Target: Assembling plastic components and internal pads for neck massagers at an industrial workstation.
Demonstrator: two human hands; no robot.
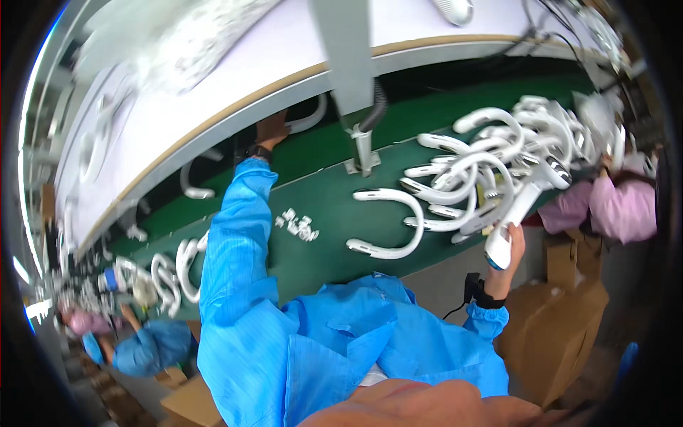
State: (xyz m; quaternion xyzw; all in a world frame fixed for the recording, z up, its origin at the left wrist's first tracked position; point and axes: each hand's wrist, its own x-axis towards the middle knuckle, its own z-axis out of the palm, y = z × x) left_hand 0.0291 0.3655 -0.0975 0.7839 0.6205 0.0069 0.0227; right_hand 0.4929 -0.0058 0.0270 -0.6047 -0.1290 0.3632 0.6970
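My left hand (272, 131) reaches far forward into the shade under the shelf. Its fingers close on the end of a white curved neck fan (310, 119) above the dark green surface; part of the grip is lost in shadow. On the right, my right hand (511, 255) is wrapped around another white neck fan (523, 206), raised at the table's near edge with its dark-slotted part pointing away from me. A single U-shaped neck fan (413, 220) lies on the green table (320, 199) between my arms. Left of it is a loose cluster of small white parts (299, 225).
A heap of neck fans (491, 153) covers the right of the table. A grey post (341, 50) and metal bracket (363, 153) stand ahead, beneath a white shelf (270, 53). Cardboard boxes (555, 334) sit at lower right. Co-workers in pink (622, 206) and blue (153, 346) are nearby.
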